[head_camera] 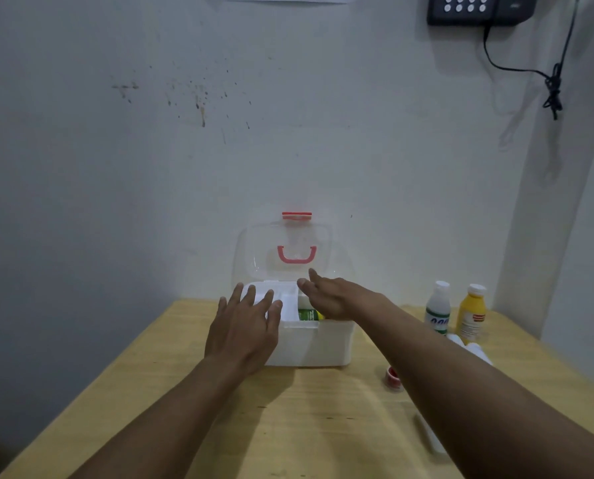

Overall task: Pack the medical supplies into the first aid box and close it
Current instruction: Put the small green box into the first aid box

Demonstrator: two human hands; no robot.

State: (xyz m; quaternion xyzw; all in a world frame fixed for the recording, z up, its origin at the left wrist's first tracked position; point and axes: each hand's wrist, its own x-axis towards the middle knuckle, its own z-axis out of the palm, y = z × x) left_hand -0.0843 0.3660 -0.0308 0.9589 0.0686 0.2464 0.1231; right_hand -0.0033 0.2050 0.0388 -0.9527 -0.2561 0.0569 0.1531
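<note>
A white first aid box (318,345) stands open on the wooden table (288,420). Its clear lid (290,250), with a pink handle and red latch, leans upright against the wall. A white inner tray (290,302) and a green-and-yellow item (310,314) show inside. My left hand (243,331) lies flat with spread fingers over the box's left front corner. Over the box's right side reaches my right hand (333,295), fingers extended, holding nothing. A white bottle (438,307) and a yellow bottle (471,312) stand to the right of the box.
A small red-capped item (391,375) lies on the table right of the box, partly behind my right forearm. More white items (475,350) sit near the bottles. A black keypad device (478,8) with a dangling cable hangs on the wall, top right.
</note>
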